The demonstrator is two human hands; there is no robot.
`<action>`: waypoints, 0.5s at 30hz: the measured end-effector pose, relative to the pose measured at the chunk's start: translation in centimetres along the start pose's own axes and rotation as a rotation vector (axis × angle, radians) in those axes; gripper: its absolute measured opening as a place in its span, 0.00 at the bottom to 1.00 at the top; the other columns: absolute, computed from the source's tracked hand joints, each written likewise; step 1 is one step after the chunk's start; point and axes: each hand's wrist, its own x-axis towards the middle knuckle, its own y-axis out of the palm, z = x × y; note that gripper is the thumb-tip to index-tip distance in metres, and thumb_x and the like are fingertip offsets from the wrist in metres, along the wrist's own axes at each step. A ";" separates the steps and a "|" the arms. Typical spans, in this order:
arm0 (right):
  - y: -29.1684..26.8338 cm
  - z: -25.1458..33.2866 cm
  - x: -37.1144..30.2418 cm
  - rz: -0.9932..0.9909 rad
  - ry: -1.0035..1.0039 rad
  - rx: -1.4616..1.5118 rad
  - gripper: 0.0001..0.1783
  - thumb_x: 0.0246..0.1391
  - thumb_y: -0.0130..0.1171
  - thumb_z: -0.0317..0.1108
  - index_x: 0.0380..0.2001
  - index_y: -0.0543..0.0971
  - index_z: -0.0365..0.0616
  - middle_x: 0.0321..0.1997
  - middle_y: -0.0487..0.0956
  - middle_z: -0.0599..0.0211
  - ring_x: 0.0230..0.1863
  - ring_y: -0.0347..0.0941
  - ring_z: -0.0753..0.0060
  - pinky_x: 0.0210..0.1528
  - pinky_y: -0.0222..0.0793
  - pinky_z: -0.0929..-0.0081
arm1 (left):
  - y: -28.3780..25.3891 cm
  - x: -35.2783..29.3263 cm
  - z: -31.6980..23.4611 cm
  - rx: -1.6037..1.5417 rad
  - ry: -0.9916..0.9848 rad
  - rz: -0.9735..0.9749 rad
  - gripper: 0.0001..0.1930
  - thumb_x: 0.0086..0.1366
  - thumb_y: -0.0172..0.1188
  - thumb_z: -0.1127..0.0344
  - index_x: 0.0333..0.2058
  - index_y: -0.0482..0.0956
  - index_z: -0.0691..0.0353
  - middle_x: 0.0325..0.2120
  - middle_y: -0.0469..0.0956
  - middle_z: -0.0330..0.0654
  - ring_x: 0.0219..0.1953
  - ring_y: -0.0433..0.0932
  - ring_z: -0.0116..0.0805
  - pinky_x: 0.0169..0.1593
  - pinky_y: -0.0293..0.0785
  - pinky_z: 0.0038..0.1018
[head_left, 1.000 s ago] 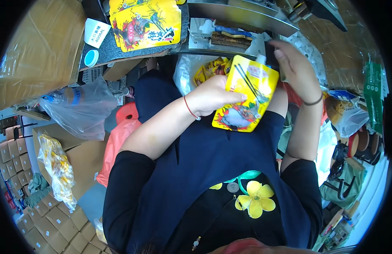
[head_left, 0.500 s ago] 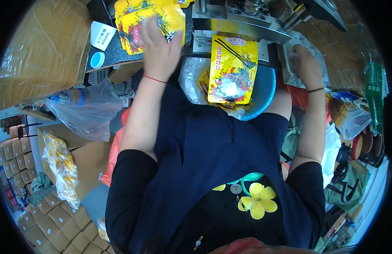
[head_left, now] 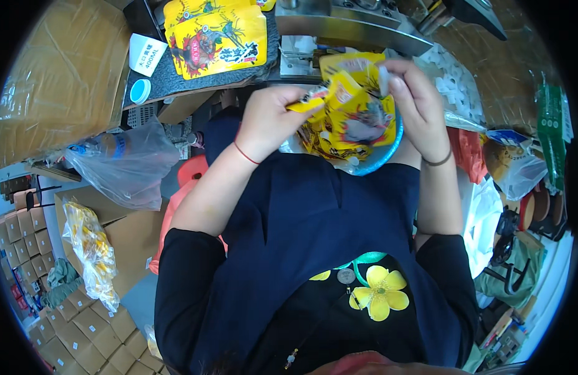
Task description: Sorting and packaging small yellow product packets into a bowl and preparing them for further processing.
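Above the blue basin (head_left: 395, 140), my left hand (head_left: 270, 119) is closed on the edge of a yellow printed pouch (head_left: 344, 90). Facing it, my right hand (head_left: 420, 106) pinches a small whitish plastic piece (head_left: 384, 81), probably a spout, close to the pouches. Another yellow pouch (head_left: 367, 122) lies or drops over the basin, and I cannot tell if it touches anything. More yellow pouches are heaped in the basin, partly hidden. Behind my hands stands a metal machine (head_left: 351, 28) with a flat bar across its front.
A stack of yellow pouches (head_left: 223, 44) lies on the dark tabletop at left, beside a white labelled cup (head_left: 147, 55) and a blue-rimmed cap (head_left: 139, 91). An opened bag of white plastic pieces (head_left: 451, 87) is at right. Cardboard boxes (head_left: 58, 75) flank the left.
My left hand came from the stack to the basin with a pouch. My right hand left the bag of white pieces holding one. The pouch hanging at the machine no longer hangs there as before.
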 end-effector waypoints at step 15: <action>-9.0 -5.7 -1.5 0.237 0.482 -1.075 0.19 0.59 0.55 0.33 0.54 0.74 0.52 0.49 0.76 0.51 0.47 0.75 0.41 0.48 0.72 0.57 | 4.8 1.9 -0.8 -1.066 -0.479 0.377 0.16 0.58 0.62 0.77 0.46 0.78 0.72 0.43 0.83 0.48 0.42 0.83 0.34 0.48 0.79 0.29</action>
